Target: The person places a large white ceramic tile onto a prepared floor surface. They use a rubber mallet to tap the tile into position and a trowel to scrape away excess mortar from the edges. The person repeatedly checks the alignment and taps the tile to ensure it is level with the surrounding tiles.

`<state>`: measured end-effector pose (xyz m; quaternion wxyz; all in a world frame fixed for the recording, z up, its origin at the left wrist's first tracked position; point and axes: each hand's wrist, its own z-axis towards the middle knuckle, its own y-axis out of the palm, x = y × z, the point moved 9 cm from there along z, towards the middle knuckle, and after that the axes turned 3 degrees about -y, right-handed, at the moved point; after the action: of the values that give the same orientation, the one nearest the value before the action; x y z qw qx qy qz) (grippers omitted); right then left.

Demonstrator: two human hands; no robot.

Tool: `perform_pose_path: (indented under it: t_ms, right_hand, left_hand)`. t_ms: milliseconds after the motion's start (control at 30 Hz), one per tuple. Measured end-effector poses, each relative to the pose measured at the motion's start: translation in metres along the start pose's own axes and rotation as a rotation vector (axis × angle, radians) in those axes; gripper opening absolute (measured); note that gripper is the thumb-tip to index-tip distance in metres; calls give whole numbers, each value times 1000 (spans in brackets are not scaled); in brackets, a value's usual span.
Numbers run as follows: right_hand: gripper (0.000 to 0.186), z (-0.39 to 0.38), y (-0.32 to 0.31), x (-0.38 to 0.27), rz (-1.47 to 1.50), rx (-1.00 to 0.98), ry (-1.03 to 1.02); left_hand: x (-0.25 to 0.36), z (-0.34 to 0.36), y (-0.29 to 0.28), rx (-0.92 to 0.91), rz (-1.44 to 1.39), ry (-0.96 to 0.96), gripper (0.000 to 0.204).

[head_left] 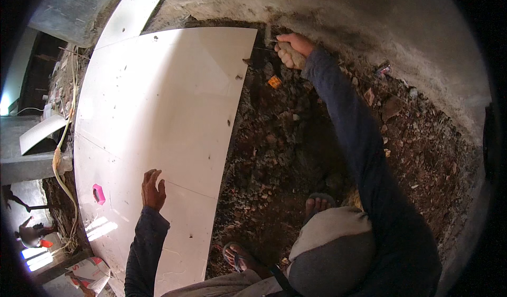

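My right hand (294, 51) is closed in a fist low against the grey wall, just past the far right corner of the white tiled floor (185, 96). What its fingers hold, if anything, is hidden. A thin line (263, 48) runs from the tile edge toward this fist, and a small greyish upright piece (268, 33) stands beside it. Over the white tiles, my left hand (152, 191) hovers or rests with fingers slightly bent and the thumb apart, holding nothing. Whether it touches the surface I cannot tell.
Bare dark soil with rubble (274, 138) lies between the tiles and the grey wall (422, 38). An orange packet (274, 81) sits on it. A pink ring-shaped object (102, 194) is on the tiles. A pale cable (57, 162) runs along the left; another person (30, 233) is beyond.
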<state>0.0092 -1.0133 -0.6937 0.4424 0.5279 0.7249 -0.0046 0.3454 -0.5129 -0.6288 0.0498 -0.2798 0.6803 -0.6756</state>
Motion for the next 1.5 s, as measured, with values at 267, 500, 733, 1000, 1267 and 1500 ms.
perform_pose_path:
  t_ms: [267, 500, 733, 1000, 1267, 1500]
  right_hand:
    - [37, 7, -58, -15, -11, 4, -44]
    - [34, 25, -64, -13, -100, 77, -99]
    - [34, -87, -132, 23, 170, 291, -27]
    - [51, -121, -118, -60, -1585, 696, -685]
    - [55, -52, -109, -77, -1792, 995, -384]
    - [53, -96, -91, -33, -1553, 537, -469]
  left_hand:
    - [3, -1, -3, -25, -15, -6, 34]
    - [-14, -16, 11, -121, 37, 16, 34]
    - [-60, -44, -34, 29, -3, -67, 35]
    - [-19, -30, -28, 5, -3, 14, 35]
    - [37, 19, -14, -15, -21, 132, 35]
    - [36, 20, -8, -35, -21, 104, 33]
